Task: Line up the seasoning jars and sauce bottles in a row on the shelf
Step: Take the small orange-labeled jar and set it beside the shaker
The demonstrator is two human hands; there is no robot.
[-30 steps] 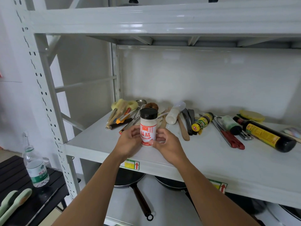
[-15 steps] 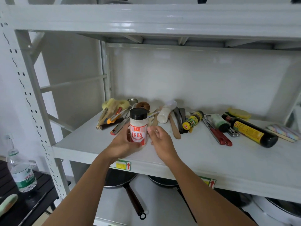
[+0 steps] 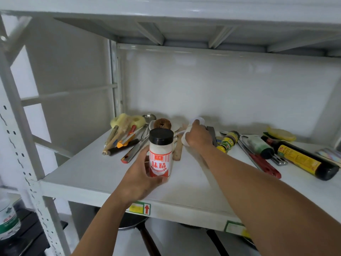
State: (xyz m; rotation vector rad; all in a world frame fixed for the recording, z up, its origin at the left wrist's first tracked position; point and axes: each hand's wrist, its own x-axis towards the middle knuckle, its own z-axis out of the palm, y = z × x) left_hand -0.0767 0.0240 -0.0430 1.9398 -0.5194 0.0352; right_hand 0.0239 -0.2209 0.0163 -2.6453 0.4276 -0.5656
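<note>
left hand [image 3: 137, 179] grips our msg jar [image 3: 160, 154] upright above shelf [image 3: 96, 174]; right hand [image 3: 198, 136] closes on white bottle [image 3: 186, 138] behind jar.

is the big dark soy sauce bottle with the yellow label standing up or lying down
Lying down: the dark soy sauce bottle rests on its side on the white shelf.

Red-handled tongs [image 3: 262, 163], yellow sponge [image 3: 281, 134], water bottle [image 3: 8, 218]
</note>
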